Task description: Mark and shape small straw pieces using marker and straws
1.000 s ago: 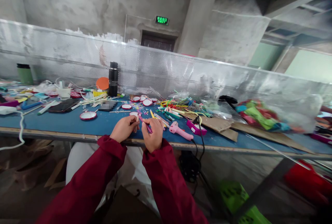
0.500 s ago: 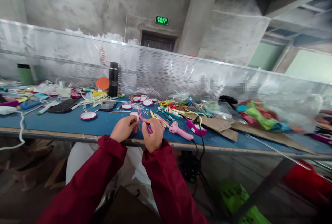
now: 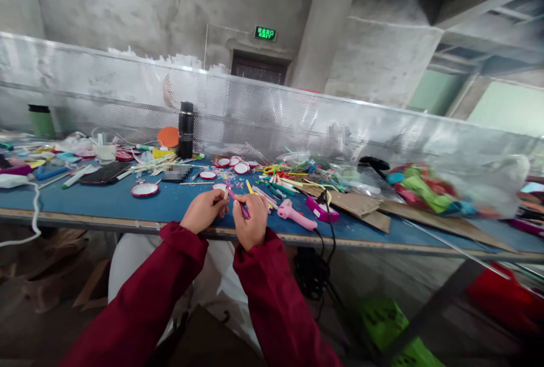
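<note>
1. Right hand (image 3: 250,221) closed round a magenta stick (image 3: 239,204), fingers curled, thumb on top. Stick tilts up and to the left, its top end crossing towards the other hand.
2. Left hand (image 3: 204,211) pinched shut on a short pale stick (image 3: 225,191), which pokes upright out of the fingertips. How much of it sits inside the fist is hidden.
3. Both hands meet over the near edge of the blue table (image 3: 106,205), knuckles almost touching, the 2 sticks close together between them. Whether the sticks touch, cannot tell.
4. Pose: both forearms in dark red sleeves (image 3: 272,299) come up from the bottom of the view, angled inward to a V. Wrists sit just over the table edge, palms turned towards each other.
5. Just right of the right hand: pink glue gun (image 3: 295,216) lying flat on the table, black cable (image 3: 329,231) hanging off the edge just past it.
6. Beyond the hands: loose coloured sticks (image 3: 272,191) and red-rimmed discs (image 3: 144,189) scattered over the table.
7. Further back: black flask (image 3: 186,129) upright beside an orange disc (image 3: 168,136), both against the perforated metal screen (image 3: 276,115).
8. Right of the glue gun: cardboard sheets (image 3: 365,211) flat on the table, clear bag of bright pieces (image 3: 425,191) behind them.
9. Far left, by the screen: green cup (image 3: 41,122), upright.
</note>
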Action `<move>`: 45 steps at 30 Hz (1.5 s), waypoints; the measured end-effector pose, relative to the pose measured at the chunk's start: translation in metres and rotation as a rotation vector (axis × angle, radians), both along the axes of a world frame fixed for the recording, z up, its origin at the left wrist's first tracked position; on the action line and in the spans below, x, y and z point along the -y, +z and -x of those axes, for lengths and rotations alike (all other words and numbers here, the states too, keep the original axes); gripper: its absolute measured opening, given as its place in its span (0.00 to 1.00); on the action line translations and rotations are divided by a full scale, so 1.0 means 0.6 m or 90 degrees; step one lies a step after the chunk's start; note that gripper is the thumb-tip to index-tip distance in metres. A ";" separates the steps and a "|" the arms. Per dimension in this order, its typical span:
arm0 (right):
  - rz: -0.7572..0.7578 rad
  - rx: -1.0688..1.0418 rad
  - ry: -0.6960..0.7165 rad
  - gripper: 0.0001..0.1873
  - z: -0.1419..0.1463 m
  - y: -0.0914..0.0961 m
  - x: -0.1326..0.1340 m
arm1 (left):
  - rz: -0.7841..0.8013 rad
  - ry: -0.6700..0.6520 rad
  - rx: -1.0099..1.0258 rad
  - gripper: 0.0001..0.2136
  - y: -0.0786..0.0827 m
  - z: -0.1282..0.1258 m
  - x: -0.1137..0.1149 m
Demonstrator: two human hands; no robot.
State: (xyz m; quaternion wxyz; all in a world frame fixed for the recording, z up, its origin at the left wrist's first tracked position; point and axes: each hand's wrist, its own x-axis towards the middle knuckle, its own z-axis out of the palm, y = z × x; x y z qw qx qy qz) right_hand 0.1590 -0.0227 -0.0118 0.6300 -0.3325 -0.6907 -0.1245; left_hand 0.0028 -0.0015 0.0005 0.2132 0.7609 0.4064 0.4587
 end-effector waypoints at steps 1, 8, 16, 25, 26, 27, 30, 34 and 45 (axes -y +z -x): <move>0.000 0.000 0.000 0.04 0.000 0.000 0.000 | -0.001 0.000 0.000 0.09 0.000 0.000 0.000; -0.003 0.002 -0.003 0.04 0.000 0.000 -0.001 | -0.003 0.002 -0.002 0.10 0.000 0.001 0.000; 0.002 -0.002 -0.007 0.04 0.000 0.000 -0.002 | 0.004 -0.009 0.005 0.10 0.001 0.000 -0.001; -0.015 -0.022 -0.002 0.05 -0.002 -0.001 0.000 | 0.010 -0.025 0.018 0.09 0.003 -0.001 0.004; -0.018 -0.022 -0.003 0.05 -0.002 -0.001 0.000 | 0.009 -0.025 0.019 0.09 0.003 -0.002 0.004; -0.020 -0.019 -0.002 0.05 -0.001 -0.001 0.000 | 0.009 -0.025 0.019 0.09 0.003 -0.002 0.004; -0.021 -0.007 -0.006 0.05 -0.001 -0.001 -0.001 | 0.008 -0.022 0.019 0.09 0.003 -0.001 0.003; -0.010 0.002 -0.009 0.05 0.000 0.000 0.000 | 0.006 -0.020 0.019 0.09 0.001 0.000 0.000; -0.014 -0.003 -0.011 0.05 0.000 0.000 0.000 | 0.003 -0.011 0.018 0.10 0.001 0.000 0.001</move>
